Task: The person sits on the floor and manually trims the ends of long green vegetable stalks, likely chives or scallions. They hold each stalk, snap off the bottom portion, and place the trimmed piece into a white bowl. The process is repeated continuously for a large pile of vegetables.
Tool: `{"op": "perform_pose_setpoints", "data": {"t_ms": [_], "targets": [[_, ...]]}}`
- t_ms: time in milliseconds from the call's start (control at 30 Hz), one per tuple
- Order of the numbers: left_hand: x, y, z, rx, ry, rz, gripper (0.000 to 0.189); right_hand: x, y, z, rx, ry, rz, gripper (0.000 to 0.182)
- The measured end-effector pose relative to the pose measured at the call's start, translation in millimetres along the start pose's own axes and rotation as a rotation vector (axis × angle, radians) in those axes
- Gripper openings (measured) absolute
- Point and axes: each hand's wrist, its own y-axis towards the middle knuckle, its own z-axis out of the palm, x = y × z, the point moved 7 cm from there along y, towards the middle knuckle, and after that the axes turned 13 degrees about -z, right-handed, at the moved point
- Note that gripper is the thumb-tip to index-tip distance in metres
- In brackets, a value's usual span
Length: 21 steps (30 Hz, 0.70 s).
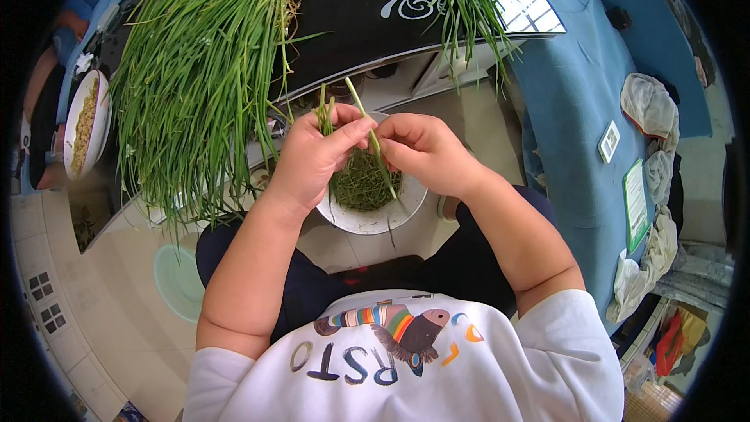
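Observation:
My left hand point(319, 155) grips a few short green stalks point(324, 111) that look like garlic chives. Between its thumb and the fingers of my right hand point(430, 152) slants one longer chive stalk point(376, 149), its pale thick end up and its thin leaf tip hanging down. My right thumb and forefinger pinch at this stalk's side. Directly beneath both hands is a white bowl point(375, 230) between my knees. Dull green leaf scraps point(366, 184) lie in it; the hands hide part of its rim.
A big heap of chives point(199, 76) overhangs the black glass table point(351, 23) at left. A smaller bunch point(469, 6) hangs over its right edge. A white dish point(101, 140) of brownish bits stands far left, near another person's arm point(44, 76). A blue-covered sofa point(580, 129) flanks the right; a green basin point(179, 281) is on the floor.

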Motion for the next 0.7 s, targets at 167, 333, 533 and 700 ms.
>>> {"op": "perform_pose_setpoints", "data": {"t_ms": [167,333,533,700], "targets": [[-1.1,-1.9,3.3,-0.026,-0.017,0.104,0.010,-8.6,-0.6,-2.5,-0.145,0.000,0.064,0.014],[3.5,-1.1,-3.6,-0.097,-0.097,0.112,0.008,-18.4,-0.7,-8.4,-0.273,0.006,0.126,0.015],[-13.4,-7.7,-12.4,-0.108,-0.101,0.176,0.011,-25.0,0.1,-10.4,-0.064,-0.254,0.286,0.016],[-7.5,-6.1,-8.1,-0.081,-0.072,0.108,0.012,-12.5,3.4,-9.1,-0.006,-0.303,0.041,0.015]]}}
